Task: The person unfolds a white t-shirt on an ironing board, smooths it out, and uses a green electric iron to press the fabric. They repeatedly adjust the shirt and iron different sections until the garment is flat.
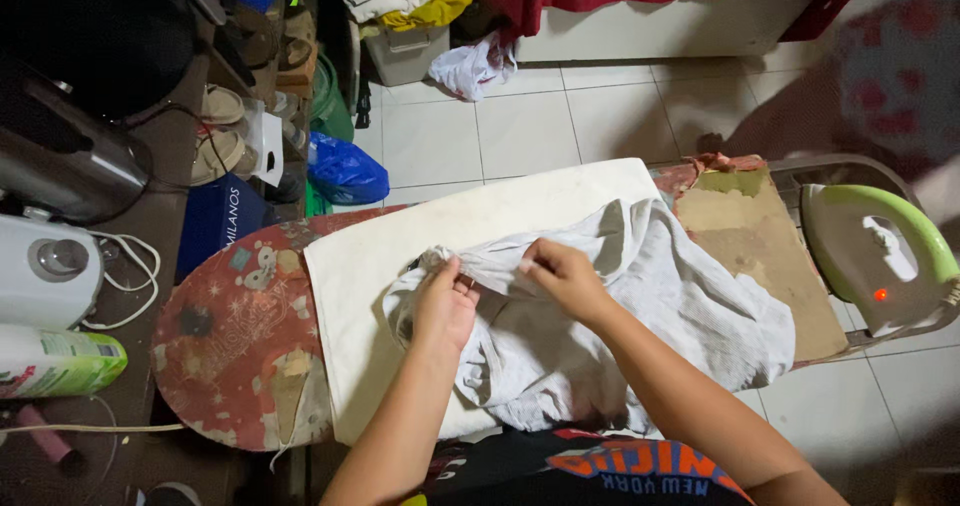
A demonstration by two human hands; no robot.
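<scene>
White shirt (640, 316): crumpled mid-board, on cream cloth (370, 266).
Left hand (445, 301): pinching shirt edge.
Right hand (565, 276): pinching same edge.
Iron (880, 256): 3 o'clock, apart.
Board (230, 336): bare at 9 o'clock.

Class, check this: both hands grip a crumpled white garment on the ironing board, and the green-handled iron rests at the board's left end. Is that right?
Not quite. The head view shows the iron at the right end of the ironing board, not the left. The left hand and right hand do grip the crumpled white garment.
</scene>
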